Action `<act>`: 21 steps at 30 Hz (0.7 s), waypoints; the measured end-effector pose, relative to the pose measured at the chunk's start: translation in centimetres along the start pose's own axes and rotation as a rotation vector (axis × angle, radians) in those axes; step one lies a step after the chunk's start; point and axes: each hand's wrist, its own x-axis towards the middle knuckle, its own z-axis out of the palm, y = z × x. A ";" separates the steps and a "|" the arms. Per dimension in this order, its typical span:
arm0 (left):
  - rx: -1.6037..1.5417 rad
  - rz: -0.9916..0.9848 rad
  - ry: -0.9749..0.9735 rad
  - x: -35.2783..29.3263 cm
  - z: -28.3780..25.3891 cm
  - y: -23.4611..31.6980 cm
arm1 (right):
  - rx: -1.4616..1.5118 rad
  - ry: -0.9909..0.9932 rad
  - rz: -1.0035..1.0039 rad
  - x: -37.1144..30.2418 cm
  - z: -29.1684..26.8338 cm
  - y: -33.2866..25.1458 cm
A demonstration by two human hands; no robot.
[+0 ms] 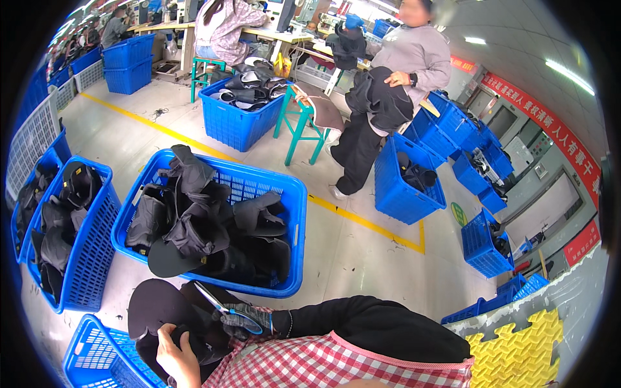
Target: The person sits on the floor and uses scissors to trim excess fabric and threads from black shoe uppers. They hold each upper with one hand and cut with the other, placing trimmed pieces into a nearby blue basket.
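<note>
Low in front of me, my left hand [179, 357] grips a black boot upper [154, 309], fingers and thumb curled over its fabric. The rounded end of that upper points away from me. My right hand [247, 322], in a dark grey glove, is closed on scissors [208, 296] with blue handles. Their pale blades point up and left, over or right beside the upper; I cannot tell whether they touch it. A large blue basket [296, 240] just beyond my hands holds several similar black uppers [194, 229].
To the left stand blue baskets [90, 271] of black uppers. Below them is another blue basket [84, 343]. A person [414, 55] holding black pieces stands ahead, near a green-legged stool [301, 132]. Another person [223, 26] sits at sewing tables. Yellow matting [517, 349] lies to the right.
</note>
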 end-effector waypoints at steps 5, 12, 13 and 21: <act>0.001 -0.009 -0.029 0.6 0.1 -0.1 | 0.204 -0.228 -0.007 1.0 -2.7 0.8; 0.005 0.011 -0.041 1.0 0.3 -0.1 | 0.068 -0.067 -0.037 0.7 -2.5 1.1; 0.009 0.012 -0.041 1.0 0.3 -0.1 | 0.112 -0.081 -0.031 0.8 -2.3 1.1; 0.024 0.019 -0.045 0.9 0.3 -0.3 | -0.363 0.250 -0.056 1.2 -0.6 0.7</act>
